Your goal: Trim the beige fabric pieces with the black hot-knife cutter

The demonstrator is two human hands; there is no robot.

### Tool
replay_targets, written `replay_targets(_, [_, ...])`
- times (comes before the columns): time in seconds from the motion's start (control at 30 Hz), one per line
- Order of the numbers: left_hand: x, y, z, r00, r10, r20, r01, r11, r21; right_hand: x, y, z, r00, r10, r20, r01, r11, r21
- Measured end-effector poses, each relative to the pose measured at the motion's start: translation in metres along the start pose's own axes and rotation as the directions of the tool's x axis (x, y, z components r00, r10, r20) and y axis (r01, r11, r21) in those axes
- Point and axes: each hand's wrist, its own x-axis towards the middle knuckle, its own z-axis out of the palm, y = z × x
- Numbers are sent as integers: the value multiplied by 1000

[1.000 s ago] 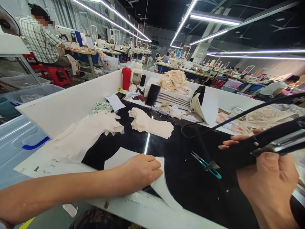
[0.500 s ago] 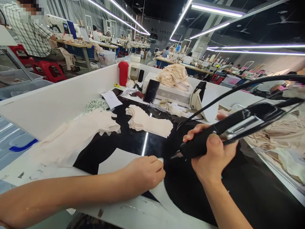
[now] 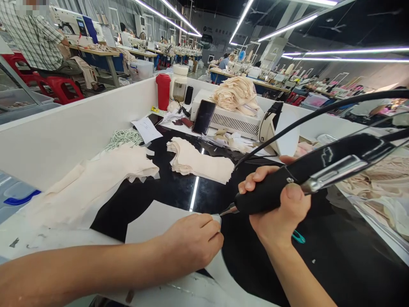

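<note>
My left hand lies knuckles-up with curled fingers pressing a white fabric piece onto the black glossy tabletop. My right hand grips the black handle of a corded hot-cutter tool, its metal tip touching the fabric's corner just beside my left fingertips. The tool's black cable arches up to the right. Teal thread snips peek out from behind my right wrist.
Two stacks of cream cut pieces lie farther back. A white box unit holds folded fabric, with a phone leaning on it, a red bottle nearby. A white wall borders the left. A seated person works beyond it.
My right hand has brought the cutter tool from the far right in to the fabric's corner, its tip now touching beside my left fingers. My left hand has stayed on the fabric.
</note>
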Motion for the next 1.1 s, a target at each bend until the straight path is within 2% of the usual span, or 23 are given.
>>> replay_targets(0.33, [-3, -2, 3, 999, -10, -36, 10, 1000, -1, -2, -1, 5, 1000, 8, -12, -8, 998, 57])
replay_targets(0.5, [-5, -6, -2, 988, -136, -67, 127, 985, -116, -1, 2, 6, 1000, -2, 3, 2, 999, 32])
replay_targets(0.7, [-6, -7, -15, 970, -243, 11, 241, 950, -197, 3, 5, 8, 1000, 2, -7, -2, 999, 48])
replay_targets(1.1, [-6, -8, -13, 967, -253, 19, 251, 942, -222, 0, 1, 10, 998, 44, 41, -47, 996, 79])
